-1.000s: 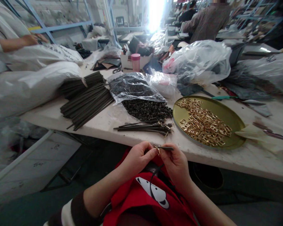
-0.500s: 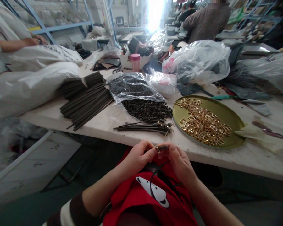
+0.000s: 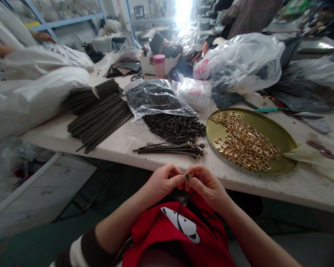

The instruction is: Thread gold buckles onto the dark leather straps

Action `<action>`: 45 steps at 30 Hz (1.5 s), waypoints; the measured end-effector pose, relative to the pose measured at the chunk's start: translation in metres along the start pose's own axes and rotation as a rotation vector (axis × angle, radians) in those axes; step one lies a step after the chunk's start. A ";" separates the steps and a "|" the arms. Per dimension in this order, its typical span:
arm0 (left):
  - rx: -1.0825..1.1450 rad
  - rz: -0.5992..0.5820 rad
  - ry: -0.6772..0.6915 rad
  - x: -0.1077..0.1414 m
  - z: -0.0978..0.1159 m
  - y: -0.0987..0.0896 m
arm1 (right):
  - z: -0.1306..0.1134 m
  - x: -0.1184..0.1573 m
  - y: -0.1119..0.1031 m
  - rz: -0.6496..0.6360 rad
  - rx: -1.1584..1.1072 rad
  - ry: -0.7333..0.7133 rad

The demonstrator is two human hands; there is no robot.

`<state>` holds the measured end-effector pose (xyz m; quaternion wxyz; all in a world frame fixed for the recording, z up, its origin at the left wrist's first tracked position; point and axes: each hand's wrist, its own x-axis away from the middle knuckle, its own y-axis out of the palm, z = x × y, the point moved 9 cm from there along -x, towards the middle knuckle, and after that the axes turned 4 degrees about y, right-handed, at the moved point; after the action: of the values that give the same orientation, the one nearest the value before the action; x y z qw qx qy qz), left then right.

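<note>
Above my lap, in front of the table edge, both hands meet at a small gold buckle [image 3: 187, 178]. My left hand [image 3: 165, 181] is closed, pinching the buckle's left side between thumb and fingertips. My right hand [image 3: 208, 187] is closed on the end of a dark strap [image 3: 188, 197] at the buckle. The rest of that strap hangs in a curve over the red apron [image 3: 153, 230]. Fingers partly hide how strap and buckle join. Just beyond my hands, several finished-looking straps [image 3: 167, 150] with gold buckles at their right ends lie on the table.
A round gold tray [image 3: 284, 141] holding many gold buckles [image 3: 247, 144] sits right. Small dark loops [image 3: 172, 126] spill from a clear bag [image 3: 158, 98]. Dark strips [image 3: 100, 120] lie left, beside white sacks [image 3: 44, 100]. A pink-lidded cup [image 3: 159, 66] stands behind. Another person's arm [image 3: 5, 50] shows far left.
My right hand has shifted left, its thumb and fingers now right at the buckle. The dark end that stuck out beside the buckle is now mostly covered. The view has tilted slightly.
</note>
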<state>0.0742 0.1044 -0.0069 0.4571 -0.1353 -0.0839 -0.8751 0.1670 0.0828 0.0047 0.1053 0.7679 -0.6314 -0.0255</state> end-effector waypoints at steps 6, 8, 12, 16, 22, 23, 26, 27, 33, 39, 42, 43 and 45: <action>-0.038 -0.016 0.029 -0.004 0.010 0.001 | 0.003 -0.004 -0.001 -0.034 -0.118 0.062; -0.047 -0.026 0.020 -0.005 0.010 0.001 | 0.006 -0.004 -0.001 -0.052 -0.155 0.087; 0.010 -0.063 -0.029 -0.006 0.003 0.003 | 0.014 -0.003 0.000 -0.102 -0.183 0.137; -0.027 -0.026 -0.051 -0.006 -0.004 0.000 | 0.016 -0.003 0.000 -0.119 -0.107 0.165; -0.068 -0.005 -0.053 -0.005 -0.008 -0.002 | 0.004 -0.001 -0.002 -0.086 0.245 0.103; -0.081 0.002 -0.047 -0.005 -0.007 -0.003 | 0.001 -0.001 -0.002 -0.075 0.330 0.076; -0.111 0.022 -0.033 -0.005 -0.008 -0.005 | -0.007 0.002 -0.001 -0.042 0.564 0.013; -0.104 0.024 -0.030 -0.005 -0.008 -0.005 | -0.008 0.003 -0.001 -0.034 0.603 0.006; -0.044 0.016 -0.019 -0.005 -0.004 -0.003 | -0.005 0.006 -0.002 0.026 0.448 -0.003; 0.111 -0.012 -0.072 -0.003 -0.003 0.002 | 0.003 0.007 -0.003 0.031 0.286 0.003; 0.118 -0.006 -0.056 -0.002 -0.001 0.003 | 0.003 0.008 -0.001 0.042 0.235 -0.015; 0.125 -0.006 -0.045 -0.001 0.000 0.003 | 0.003 0.009 -0.002 0.056 0.217 -0.022; 0.153 -0.015 -0.026 0.000 0.003 0.005 | 0.002 0.009 -0.004 0.105 0.160 -0.032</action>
<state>0.0785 0.1023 -0.0038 0.4583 -0.1105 -0.1577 -0.8677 0.1722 0.0747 0.0032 0.0349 0.7392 -0.6723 0.0184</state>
